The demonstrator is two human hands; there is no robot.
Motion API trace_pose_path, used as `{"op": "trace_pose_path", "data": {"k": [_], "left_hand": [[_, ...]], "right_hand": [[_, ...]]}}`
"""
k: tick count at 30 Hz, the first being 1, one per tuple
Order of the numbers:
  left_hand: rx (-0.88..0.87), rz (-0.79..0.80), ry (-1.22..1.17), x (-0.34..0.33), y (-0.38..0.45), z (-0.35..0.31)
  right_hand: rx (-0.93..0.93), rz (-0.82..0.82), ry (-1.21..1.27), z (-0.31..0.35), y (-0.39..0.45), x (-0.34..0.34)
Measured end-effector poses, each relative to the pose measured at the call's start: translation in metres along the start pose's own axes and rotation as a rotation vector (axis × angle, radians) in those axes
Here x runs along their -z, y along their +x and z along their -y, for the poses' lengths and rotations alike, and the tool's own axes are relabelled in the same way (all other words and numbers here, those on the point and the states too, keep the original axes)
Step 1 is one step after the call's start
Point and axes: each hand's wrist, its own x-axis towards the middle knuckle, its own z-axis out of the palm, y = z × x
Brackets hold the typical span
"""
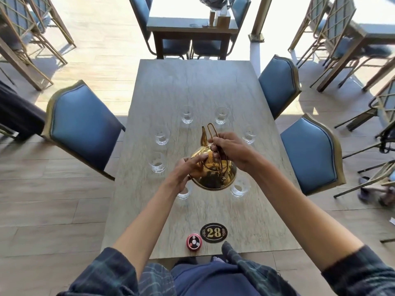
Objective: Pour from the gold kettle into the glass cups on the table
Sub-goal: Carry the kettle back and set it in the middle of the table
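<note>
Bright daylight, flooding in from the far end and the upper corners. Overexposed, washed to near white at the far table (192,26) and along the top right edge. Hard sunlit patches across the wooden floor (85,50), crossed by thin dark shadows of chair legs. Soft, even light on the near table (213,86), with faint shadows. Warm glare and mirrored reflections on the gold kettle (213,169). Pale glints on the glass cups (187,114), low in contrast against the tabletop. Strong wide-angle bending at the edges, straight lines curved outward. Slight softness overall, with smearing at the far right border.
</note>
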Motion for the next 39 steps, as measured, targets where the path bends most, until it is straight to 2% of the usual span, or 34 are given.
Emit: {"op": "trace_pose_path", "data": {"k": [5, 14, 24, 30, 39], "left_hand": [[0.014, -0.068, 0.015, 0.009, 0.016, -0.006], [0.056, -0.056, -0.008, 0.013, 0.047, 0.0], [0.158, -0.146, 0.029, 0.004, 0.077, 0.02], [0.25, -0.205, 0.037, 0.005, 0.105, 0.02], [0.228, -0.269, 0.01, 0.011, 0.16, 0.025]], "right_hand": [[-0.014, -0.033, 0.026, 0.002, 0.018, -0.007], [-0.047, -0.074, 0.076, -0.008, 0.049, -0.005], [-0.136, -0.083, 0.04, -0.05, 0.095, 0.011], [-0.174, -0.112, 0.113, -0.061, 0.119, 0.017], [-0.192, -0.153, 0.133, -0.069, 0.165, 0.026]]}}
